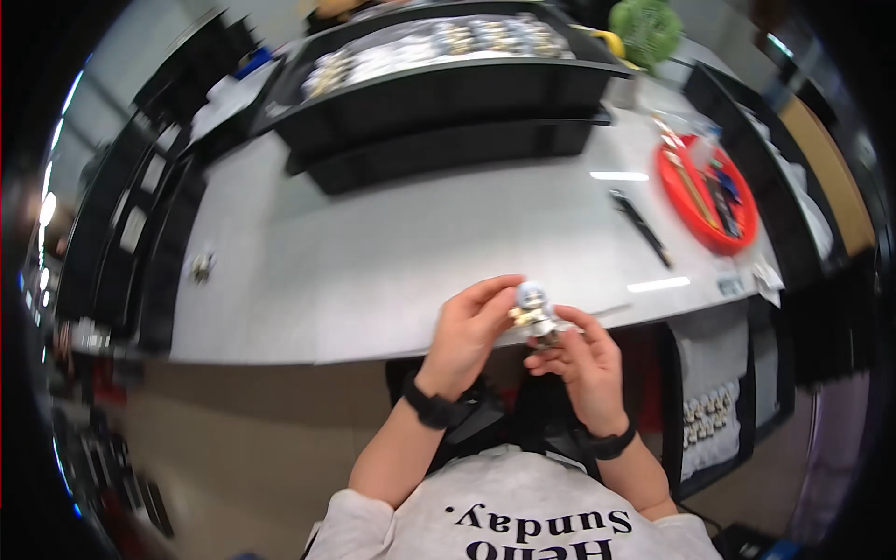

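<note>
Both hands meet over the near edge of a pale grey table [401,243]. Between them is a small metal part [532,315] with a round silvery top and brass-coloured pieces below. My left hand [471,331] pinches it from the left with thumb and fingers. My right hand [583,364] grips its lower end from the right. Each wrist carries a black band. The part is blurred, so its finer shape is unclear.
A large black tray [448,93] with rows of small parts stands at the table's back. A red round dish [705,191] with tools lies at the right, a black pen [641,227] beside it. A small metal piece [200,268] lies at the left. A green object [646,30] sits far back.
</note>
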Demonstrator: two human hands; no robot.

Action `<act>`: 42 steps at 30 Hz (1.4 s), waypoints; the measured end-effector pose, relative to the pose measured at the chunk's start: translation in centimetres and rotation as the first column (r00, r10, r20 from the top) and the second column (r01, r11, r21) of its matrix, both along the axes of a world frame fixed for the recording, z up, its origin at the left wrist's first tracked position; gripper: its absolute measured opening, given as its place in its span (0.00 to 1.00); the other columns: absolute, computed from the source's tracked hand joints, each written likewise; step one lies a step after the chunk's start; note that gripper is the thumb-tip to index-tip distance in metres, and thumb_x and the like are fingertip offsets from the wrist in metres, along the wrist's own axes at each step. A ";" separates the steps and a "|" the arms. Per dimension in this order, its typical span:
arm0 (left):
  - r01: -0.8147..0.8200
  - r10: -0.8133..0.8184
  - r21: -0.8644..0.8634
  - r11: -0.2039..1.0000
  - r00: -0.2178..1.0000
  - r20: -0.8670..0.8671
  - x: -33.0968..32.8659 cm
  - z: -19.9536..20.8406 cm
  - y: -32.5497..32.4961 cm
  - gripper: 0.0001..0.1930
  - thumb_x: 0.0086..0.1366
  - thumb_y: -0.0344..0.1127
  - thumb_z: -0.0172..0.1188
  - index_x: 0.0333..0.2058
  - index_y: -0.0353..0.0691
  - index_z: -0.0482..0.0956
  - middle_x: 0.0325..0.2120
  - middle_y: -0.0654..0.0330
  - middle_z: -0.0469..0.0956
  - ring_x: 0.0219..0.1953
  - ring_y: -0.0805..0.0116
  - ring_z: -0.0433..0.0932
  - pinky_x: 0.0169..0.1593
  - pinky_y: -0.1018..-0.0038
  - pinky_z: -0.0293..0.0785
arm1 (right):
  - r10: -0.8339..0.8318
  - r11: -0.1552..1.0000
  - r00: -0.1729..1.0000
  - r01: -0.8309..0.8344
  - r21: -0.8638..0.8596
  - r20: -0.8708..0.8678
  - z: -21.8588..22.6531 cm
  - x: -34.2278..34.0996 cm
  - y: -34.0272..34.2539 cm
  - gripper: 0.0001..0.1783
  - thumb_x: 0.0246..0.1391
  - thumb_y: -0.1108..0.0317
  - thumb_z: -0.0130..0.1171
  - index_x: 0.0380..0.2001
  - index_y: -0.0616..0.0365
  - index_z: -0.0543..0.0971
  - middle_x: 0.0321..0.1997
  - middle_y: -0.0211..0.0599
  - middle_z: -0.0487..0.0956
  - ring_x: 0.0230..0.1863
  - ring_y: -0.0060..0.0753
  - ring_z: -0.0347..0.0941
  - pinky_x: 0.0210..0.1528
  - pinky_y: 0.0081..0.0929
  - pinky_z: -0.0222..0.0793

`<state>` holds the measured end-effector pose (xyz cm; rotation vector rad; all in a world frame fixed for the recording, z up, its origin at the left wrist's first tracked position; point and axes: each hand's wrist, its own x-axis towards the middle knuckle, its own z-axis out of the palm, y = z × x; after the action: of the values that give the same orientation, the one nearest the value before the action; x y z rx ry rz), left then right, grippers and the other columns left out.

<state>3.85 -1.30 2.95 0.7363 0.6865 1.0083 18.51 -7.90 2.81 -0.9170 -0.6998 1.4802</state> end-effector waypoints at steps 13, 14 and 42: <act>-0.053 0.055 -0.030 0.998 0.996 0.070 -2.1 -1.3 -0.9 0.11 0.61 0.32 0.51 0.42 0.34 0.71 0.35 0.61 0.74 0.39 0.75 0.72 0.46 0.77 0.70 | 0.009 0.999 0.997 -0.011 0.033 0.078 -0.6 -1.7 -0.1 0.19 0.55 0.71 0.47 0.49 0.66 0.61 0.35 0.48 0.75 0.32 0.32 0.75 0.31 0.21 0.72; -0.048 0.050 -0.030 0.998 0.996 0.071 -2.0 -1.0 -0.9 0.11 0.61 0.32 0.51 0.42 0.34 0.71 0.35 0.61 0.74 0.39 0.75 0.72 0.46 0.77 0.70 | -0.020 0.999 0.995 0.017 0.029 0.093 -0.5 -1.8 -0.1 0.20 0.54 0.73 0.49 0.49 0.66 0.60 0.36 0.47 0.75 0.32 0.32 0.75 0.31 0.21 0.73; 0.065 -0.046 0.105 0.992 0.984 -0.174 -2.3 -0.4 -1.4 0.15 0.58 0.28 0.54 0.44 0.33 0.71 0.39 0.58 0.74 0.40 0.73 0.73 0.45 0.77 0.69 | -0.270 0.888 0.893 0.086 0.452 0.360 -2.0 -1.7 -0.4 0.21 0.39 0.84 0.59 0.41 0.64 0.69 0.38 0.34 0.70 0.38 0.21 0.68 0.39 0.16 0.66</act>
<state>1.59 -2.71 2.52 0.9425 0.7586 0.9447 16.84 -8.33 0.76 -0.9292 -1.1655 0.9095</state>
